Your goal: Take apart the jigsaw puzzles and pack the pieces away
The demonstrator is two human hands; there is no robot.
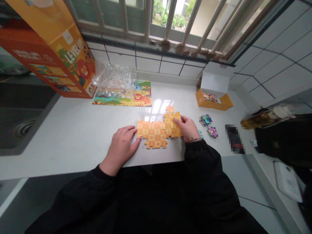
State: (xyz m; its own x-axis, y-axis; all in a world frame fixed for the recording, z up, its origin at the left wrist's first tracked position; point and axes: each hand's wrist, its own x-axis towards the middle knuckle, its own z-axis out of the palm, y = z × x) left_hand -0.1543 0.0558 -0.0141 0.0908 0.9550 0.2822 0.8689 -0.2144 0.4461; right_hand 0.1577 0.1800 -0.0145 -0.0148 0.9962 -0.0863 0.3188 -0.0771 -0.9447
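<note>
Countertop (80,136), left fingers (129,129) spread, right fingers (179,122) pinching puzzle section (171,127), teal piece (200,134) partly hidden

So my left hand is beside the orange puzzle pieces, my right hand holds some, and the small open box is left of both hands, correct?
No, wrong side: the head view shows the small open box to the right of your left hand and right hand. The rest about the orange puzzle pieces stands.
</note>
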